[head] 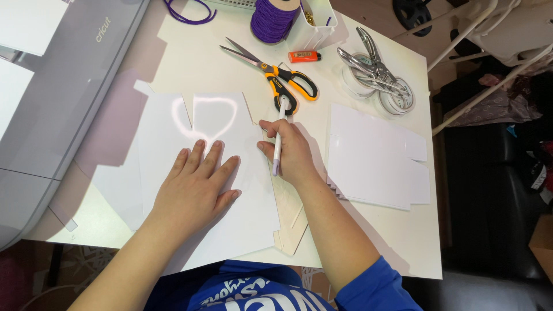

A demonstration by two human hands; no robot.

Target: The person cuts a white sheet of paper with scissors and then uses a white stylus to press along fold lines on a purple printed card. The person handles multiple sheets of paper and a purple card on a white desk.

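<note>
The left hand [196, 187] is laid flat, fingers spread, on a white cut card sheet [242, 219] that lies on the white worktop [368, 242]. The right hand [291, 152] is closed around a slim white pen-like tool [279, 141], held at the sheet's right edge, its upper end lying over the scissors' handle. Orange-and-black scissors [282, 78] are seen just beyond the hands, with an orange lighter [304, 56] and a spool of purple cord [273, 20] behind them. A stack of white card pieces [374, 155] lies to the right, with metal punch pliers [374, 66] beyond it. A grey cutting machine [57, 86] stands at the left.
</note>
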